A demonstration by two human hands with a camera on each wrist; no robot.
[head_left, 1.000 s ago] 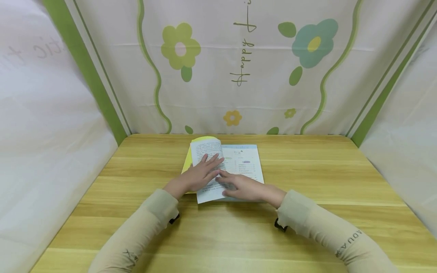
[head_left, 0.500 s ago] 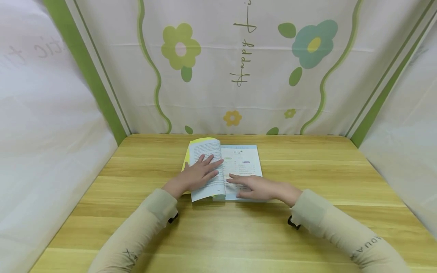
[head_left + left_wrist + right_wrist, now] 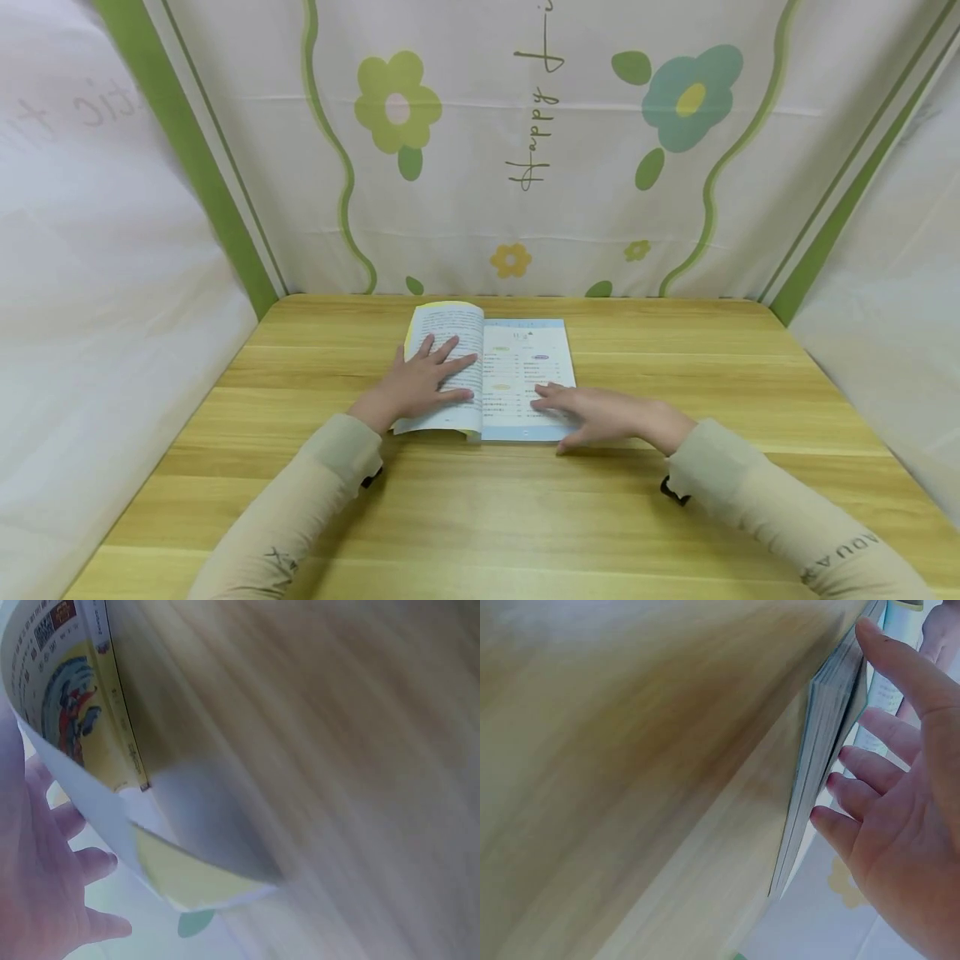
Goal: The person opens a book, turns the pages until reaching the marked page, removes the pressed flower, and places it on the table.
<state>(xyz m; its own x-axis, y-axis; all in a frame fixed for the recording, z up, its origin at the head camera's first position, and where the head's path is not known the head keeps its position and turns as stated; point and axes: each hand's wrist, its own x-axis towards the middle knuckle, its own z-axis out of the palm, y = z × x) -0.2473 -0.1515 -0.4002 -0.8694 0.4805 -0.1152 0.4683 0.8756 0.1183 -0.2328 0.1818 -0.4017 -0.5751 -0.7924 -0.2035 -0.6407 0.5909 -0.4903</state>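
An open book (image 3: pixel 517 367) lies on the wooden table (image 3: pixel 675 500), its yellow cover (image 3: pixel 82 712) curving up underneath on the left. My left hand (image 3: pixel 420 385) lies flat with spread fingers on the left-hand pages, pressing them down. My right hand (image 3: pixel 600 414) rests with straight fingers on the lower right corner of the right-hand page, the thumb at the book's near edge. In the right wrist view the book's page block (image 3: pixel 821 757) shows edge-on beside my right fingers (image 3: pixel 870 769). In the left wrist view my left hand (image 3: pixel 45 892) sits against the bent pages.
A cloth backdrop with flowers and lettering (image 3: pixel 540 117) closes the table's far side. White cloth walls (image 3: pixel 90 275) stand left and right. Bare wood lies around the book on every side.
The turned pages have been pressed flatter to the left. My right hand slid right, from the book's spine to the right page's lower corner. My left hand shifted slightly left.
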